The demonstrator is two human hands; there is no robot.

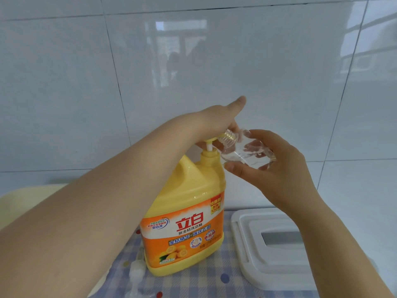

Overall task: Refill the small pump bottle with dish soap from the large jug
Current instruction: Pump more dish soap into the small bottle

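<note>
Right hand (pixel 277 168) gripping clear small bottle (pixel 247 151) tilted, neck pointing left toward jug (pixel 189 214) pump, left hand (pixel 217 123) pressing pump.

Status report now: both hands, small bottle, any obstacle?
Left hand presses jug pump. Right hand grips clear bottle, tilted, neck at pump. No obstacle.

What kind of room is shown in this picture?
Probably a home kitchen or wash area: glossy white wall tiles, a large jug of dish soap on a checked cloth, and a white plastic lid beside it.
</note>
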